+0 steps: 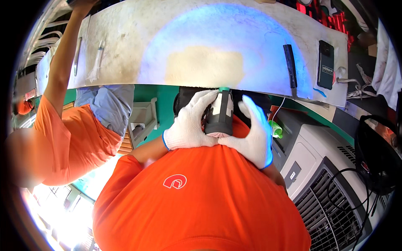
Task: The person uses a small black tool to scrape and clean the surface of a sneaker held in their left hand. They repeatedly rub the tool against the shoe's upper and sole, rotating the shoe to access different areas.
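In front of my orange shirt, just below the near table edge, is a dark grey cylindrical thing [218, 122] with pale panels on its side. Its far end shows a bit of green, and a pinkish surface shows at the end toward me; its exact kind is unclear. My left hand [190, 124], in a white knit glove, is closed around its left side. My right hand [256, 136], gloved the same way, has its fingers stretched and apart. The right thumb reaches the lower end, while a gap separates those fingers from the thing.
Blue light falls on the pale worktable [125, 50]. A black stick-like tool [289, 62], a dark phone [325, 65] and a clear syringe-like tube [98, 58] lie there. At left, another person [83, 138] reaches over the table. An air cooler [312, 163] stands at right.
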